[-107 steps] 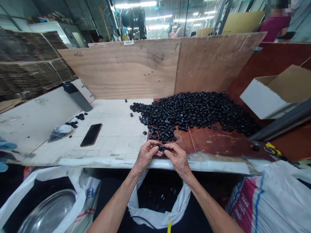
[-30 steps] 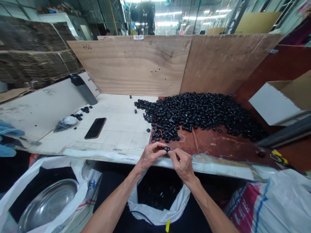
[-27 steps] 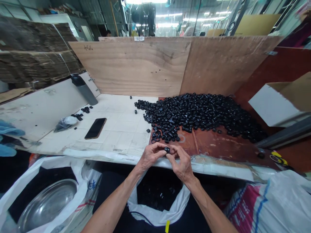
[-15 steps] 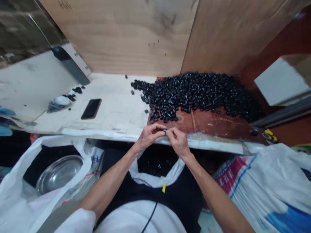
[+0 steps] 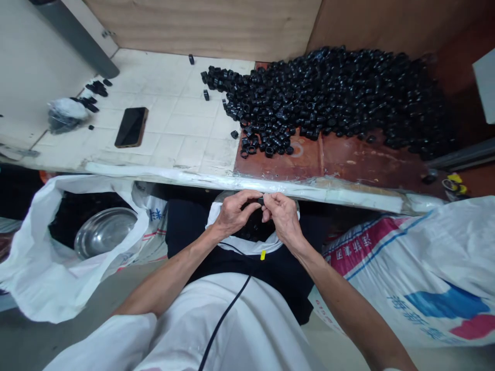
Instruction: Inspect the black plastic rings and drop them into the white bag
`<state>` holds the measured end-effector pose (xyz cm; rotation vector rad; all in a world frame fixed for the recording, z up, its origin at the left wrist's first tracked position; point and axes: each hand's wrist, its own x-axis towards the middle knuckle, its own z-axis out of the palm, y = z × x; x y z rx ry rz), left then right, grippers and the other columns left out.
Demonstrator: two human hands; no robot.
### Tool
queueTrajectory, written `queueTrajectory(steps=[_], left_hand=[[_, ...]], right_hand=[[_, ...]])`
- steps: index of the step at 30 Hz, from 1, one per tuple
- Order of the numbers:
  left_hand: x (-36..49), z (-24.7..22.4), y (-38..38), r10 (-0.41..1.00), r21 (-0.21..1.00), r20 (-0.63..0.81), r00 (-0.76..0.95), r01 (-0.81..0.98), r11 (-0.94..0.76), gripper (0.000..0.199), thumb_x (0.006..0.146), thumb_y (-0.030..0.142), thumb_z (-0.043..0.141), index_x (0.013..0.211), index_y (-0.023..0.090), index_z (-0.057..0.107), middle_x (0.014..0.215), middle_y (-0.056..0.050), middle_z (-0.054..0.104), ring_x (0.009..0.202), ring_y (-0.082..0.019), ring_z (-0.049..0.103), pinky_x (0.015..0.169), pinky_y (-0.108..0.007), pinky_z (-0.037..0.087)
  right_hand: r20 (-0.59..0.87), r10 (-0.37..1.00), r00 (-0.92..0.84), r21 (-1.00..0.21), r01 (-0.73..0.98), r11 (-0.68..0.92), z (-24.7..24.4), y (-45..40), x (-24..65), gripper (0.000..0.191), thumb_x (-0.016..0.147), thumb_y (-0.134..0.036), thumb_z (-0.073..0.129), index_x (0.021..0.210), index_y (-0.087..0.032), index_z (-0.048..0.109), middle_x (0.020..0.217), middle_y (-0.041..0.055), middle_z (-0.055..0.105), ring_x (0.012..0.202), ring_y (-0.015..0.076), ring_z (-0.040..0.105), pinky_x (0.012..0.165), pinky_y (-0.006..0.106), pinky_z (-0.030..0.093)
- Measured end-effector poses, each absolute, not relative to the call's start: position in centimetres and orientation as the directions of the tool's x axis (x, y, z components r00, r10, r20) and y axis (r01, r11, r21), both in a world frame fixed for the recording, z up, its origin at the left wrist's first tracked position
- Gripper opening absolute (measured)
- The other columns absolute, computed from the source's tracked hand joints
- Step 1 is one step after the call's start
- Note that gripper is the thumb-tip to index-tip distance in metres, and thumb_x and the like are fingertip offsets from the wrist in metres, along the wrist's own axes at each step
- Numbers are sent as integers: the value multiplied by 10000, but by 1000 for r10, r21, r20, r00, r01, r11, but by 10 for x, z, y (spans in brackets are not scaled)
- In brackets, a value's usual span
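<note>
My left hand point(image 5: 235, 212) and my right hand point(image 5: 284, 216) meet just below the table's front edge. Their fingertips pinch a small black plastic ring point(image 5: 262, 201), mostly hidden by my fingers. Under my hands, a white plastic bag point(image 5: 247, 245) sits open, with black pieces inside its dark opening. Beyond the edge, a large heap of similar black rings point(image 5: 328, 98) covers a rust-brown metal sheet point(image 5: 294, 162). Several loose rings lie at the heap's left side on the white tiled table top point(image 5: 174, 136).
A black smartphone point(image 5: 131, 127) and a small plastic bag point(image 5: 65, 114) lie on the tiled top, with a grey bottle point(image 5: 73, 36) at far left. A steel bowl point(image 5: 105, 233) sits in a white bag at left. A woven sack point(image 5: 410, 268) bulges at right. Plywood boards point(image 5: 201, 26) stand behind.
The view has tipped downward, showing more of my body. My hands have come nearer to me, over the bag, and still pinch the ring.
</note>
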<state>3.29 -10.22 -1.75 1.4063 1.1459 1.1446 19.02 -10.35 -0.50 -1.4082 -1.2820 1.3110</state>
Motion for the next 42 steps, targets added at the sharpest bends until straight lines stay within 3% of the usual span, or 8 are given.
queueTrajectory(steps=[7,11,16,30,33,35,38,42], left_hand=[[30,-23,-104,978,987,-113,175,-96,131,257,791,286,736,1012,158,714,950,-71,738,868,-220,696,847,-345,553],[26,-36,-114,981,982,82,175,154,-110,201,843,230,677,1036,211,731,1036,-95,733,977,-245,680,921,-376,523],[16,-58,-124,878,889,312,364,213,-405,295,868,146,605,1131,234,705,1109,-130,723,1052,-269,670,954,-439,513],[-2,-24,-106,425,577,438,792,116,-809,278,955,140,469,1165,169,649,1105,-186,692,1090,-277,638,860,-392,580],[-3,-7,-103,329,464,442,835,101,-880,243,948,150,492,1160,152,612,1139,-174,668,1078,-253,626,861,-358,577],[-5,4,-96,458,473,465,758,224,-852,253,914,212,579,1161,158,593,1164,-161,643,1062,-250,622,884,-359,562],[-6,14,-68,814,612,446,373,536,-581,181,894,284,612,1040,177,601,1006,-94,637,894,-210,645,813,-344,559],[0,12,-12,955,613,296,-18,770,-176,262,821,303,670,1024,165,579,930,-55,596,802,-212,635,769,-358,546]], right_hand=[[10,994,-107,-964,263,38,-12,-115,195,173,882,-342,587,965,-196,626,637,-29,600,526,123,575,589,257,459],[-314,945,-90,-948,-15,-317,-30,-120,190,258,875,-422,580,774,-186,595,484,-46,535,436,121,516,514,257,441],[-638,711,-296,-626,-338,-703,-48,-123,188,307,777,-419,690,690,-164,541,564,-41,531,392,74,413,430,238,399],[-846,285,-451,-257,-124,-959,-38,-116,200,260,900,-153,361,668,-167,477,475,-77,435,292,22,217,361,159,234],[-771,515,-373,-612,215,-761,-19,-119,206,388,947,-299,344,608,-182,492,453,-38,475,292,65,315,364,213,287],[-520,782,-344,-827,432,-360,1,-110,214,411,937,-421,422,614,-189,524,468,-16,514,369,107,432,417,236,334],[33,971,-238,-804,570,168,29,-73,223,221,909,-356,514,761,-202,570,633,-6,580,578,142,536,579,255,397],[356,922,-153,-642,677,360,33,-4,219,100,835,-170,518,909,-183,584,780,39,600,742,189,574,706,295,436]])
